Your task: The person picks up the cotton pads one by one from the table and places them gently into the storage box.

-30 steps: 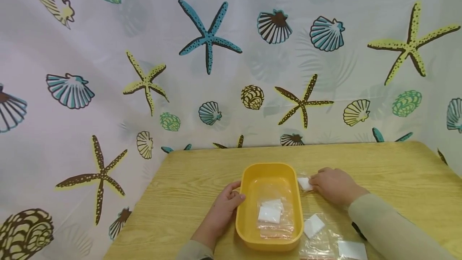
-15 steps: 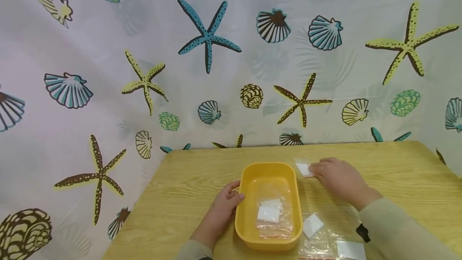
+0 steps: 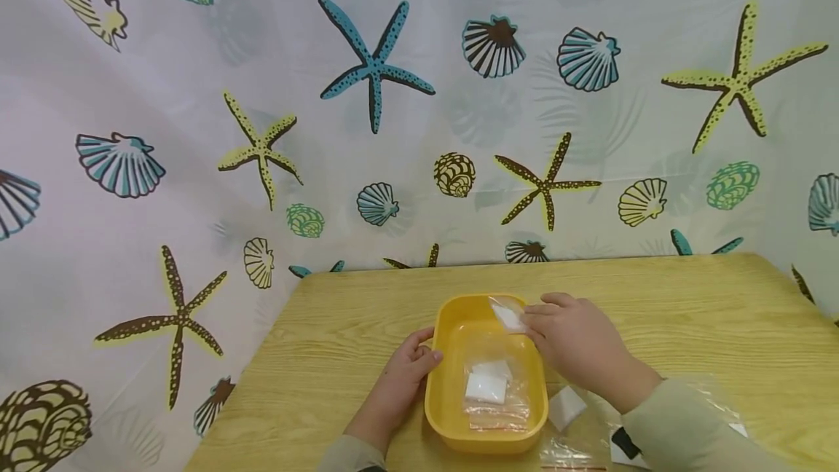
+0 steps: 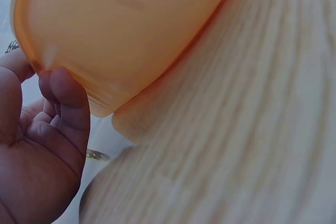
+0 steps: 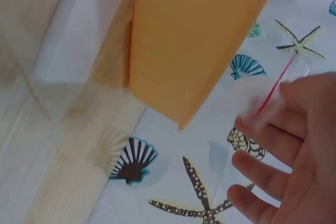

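Right hand (image 3: 577,337) grip: fingertips pinching a small clear zip bag with a white square pad inside (image 3: 509,314), now held over the far right corner of the yellow rounded-rectangle plastic tub (image 3: 452,392), whereas half a second ago it hung over the bench (image 3: 688,312) just right of the tub, so the bag has been carried leftward across the rim. Left hand (image 3: 401,384) grip stays curled on the tub's left wall, steadying it; one like bag (image 3: 490,388) already lies inside. Judgement: bag is placed for release into the tub; more bags (image 3: 566,408) wait on the bench beside it.
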Tool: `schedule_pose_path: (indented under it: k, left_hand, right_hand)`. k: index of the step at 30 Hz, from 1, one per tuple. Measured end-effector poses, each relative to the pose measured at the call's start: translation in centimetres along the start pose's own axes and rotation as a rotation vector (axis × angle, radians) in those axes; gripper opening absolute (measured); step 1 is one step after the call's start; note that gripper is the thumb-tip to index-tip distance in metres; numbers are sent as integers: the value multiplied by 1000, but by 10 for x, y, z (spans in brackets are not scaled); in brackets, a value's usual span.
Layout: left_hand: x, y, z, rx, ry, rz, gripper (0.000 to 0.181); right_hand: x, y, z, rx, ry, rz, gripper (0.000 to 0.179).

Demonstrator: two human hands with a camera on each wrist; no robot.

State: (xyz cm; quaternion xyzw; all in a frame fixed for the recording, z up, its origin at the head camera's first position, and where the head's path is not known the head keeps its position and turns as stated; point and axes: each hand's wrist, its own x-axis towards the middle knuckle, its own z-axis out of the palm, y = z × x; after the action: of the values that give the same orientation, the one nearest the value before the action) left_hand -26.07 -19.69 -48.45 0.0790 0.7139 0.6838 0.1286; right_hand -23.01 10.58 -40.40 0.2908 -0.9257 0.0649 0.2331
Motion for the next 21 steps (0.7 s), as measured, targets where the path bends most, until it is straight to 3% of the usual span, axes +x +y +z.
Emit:
schedule_pose_path:
  k: [8, 21]
  left_hand:
    - [0, 1, 1, -13, -2, -26, 56]
    - [-1, 3, 0, 5, 4, -12, 56]
  right_hand:
    - [-1, -12, 6, 30, -161, 40, 50]
    - [-12, -1, -1, 56, -143, 42, 52]
